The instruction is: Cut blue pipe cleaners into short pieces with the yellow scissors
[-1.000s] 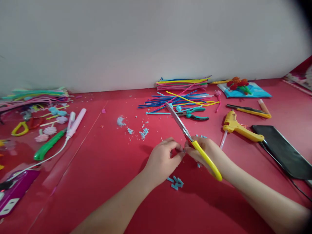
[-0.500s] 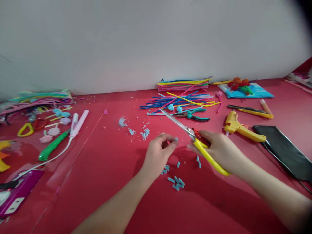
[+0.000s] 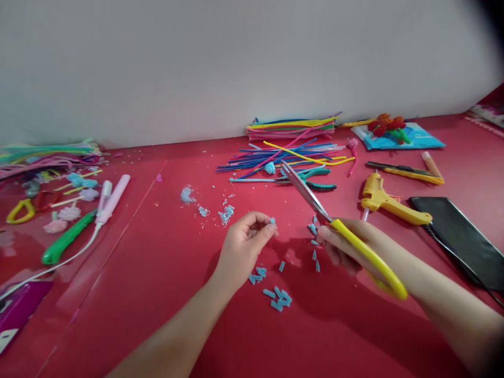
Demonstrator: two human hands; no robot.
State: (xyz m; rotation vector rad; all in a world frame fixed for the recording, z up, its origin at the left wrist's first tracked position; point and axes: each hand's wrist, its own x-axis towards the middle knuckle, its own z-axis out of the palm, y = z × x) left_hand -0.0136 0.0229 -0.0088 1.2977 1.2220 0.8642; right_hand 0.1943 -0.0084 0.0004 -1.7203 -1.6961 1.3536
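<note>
The left hand (image 3: 242, 244) hangs over the middle of the red surface (image 3: 177, 273), its grip pinching a tiny blue piece (image 3: 272, 221) between thumb and fingertips. The right hand (image 3: 350, 241) has its grip closed about the scissors (image 3: 342, 231) — how the fingers sit around them is partly hidden. The yellow handles slope across the hand, and the blades point towards the surface's far edge, raised clear of it.

Just nearer than the left hand lie short blue cuttings (image 3: 280, 299) in two small clusters, with a lone one beside them; a scattered row of pointed blue bits (image 3: 314, 254) lies near the right fingertips. Beyond the left hand, towards the far edge, are heaps of blue fluff (image 3: 226, 214).

Loose pipe cleaners (image 3: 275, 157) lie crisscrossed near the far edge, in front of a bundle (image 3: 291, 127); pliers (image 3: 323, 186) with teal-and-black handles lie just nearer. Towards the right edge a yellow glue gun (image 3: 389, 205) lies against a black phone (image 3: 459, 239) — towards the left edge, a green-handled tool (image 3: 69, 239) touches a pink one (image 3: 114, 199).
</note>
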